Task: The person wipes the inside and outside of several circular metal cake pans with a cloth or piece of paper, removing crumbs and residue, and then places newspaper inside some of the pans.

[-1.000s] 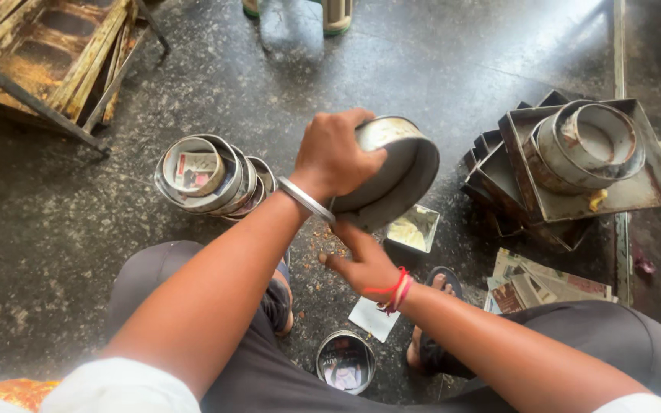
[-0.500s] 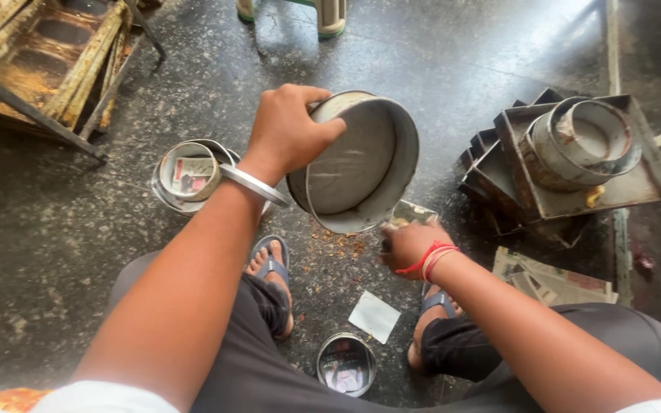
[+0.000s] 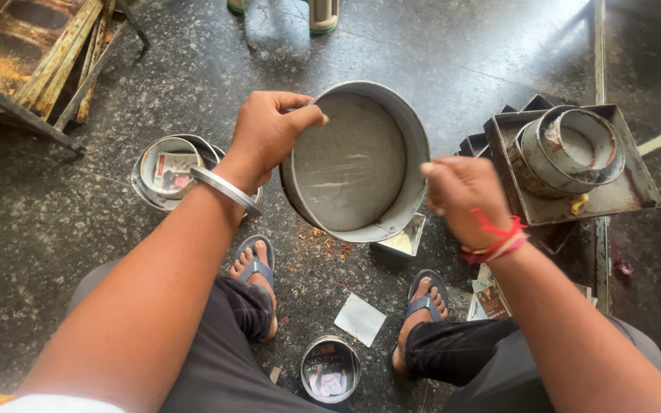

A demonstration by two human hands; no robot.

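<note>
Change since half a second ago: the round metal pan point(image 3: 355, 162) has turned to show its whole inside to the camera, and the right hand point(image 3: 460, 197) has risen from below the pan to its right rim.

Round metal pan: shallow, grey, with a pale dusty bottom; held tilted above the floor, centre of view, between the two hands.

Left hand point(image 3: 269, 131): fingers clamped over the pan's left rim, thumb on the inside edge. A metal bangle point(image 3: 226, 190) sits on the wrist.

Right hand: fingers curled together against the pan's right rim; whether they grip it or only touch it cannot be told. Red threads point(image 3: 499, 237) circle the wrist.

Floor point(image 3: 55, 222): dark, speckled, with orange crumbs under the pan.

Stack of round tins point(image 3: 168, 170): on the floor to the left, just beyond the left wrist.

Square trays point(image 3: 613, 191): stacked to the right, carrying a round rusty tin point(image 3: 571, 149).

Small square tin point(image 3: 403, 239): on the floor right under the pan.

Small round tin point(image 3: 330, 369): near, between the feet, with a white paper square point(image 3: 359, 319) just beyond it.

Feet: in blue sandals point(image 3: 254, 264), one either side of the paper square.

Rusty metal frame point(image 3: 32, 61): far left.
</note>
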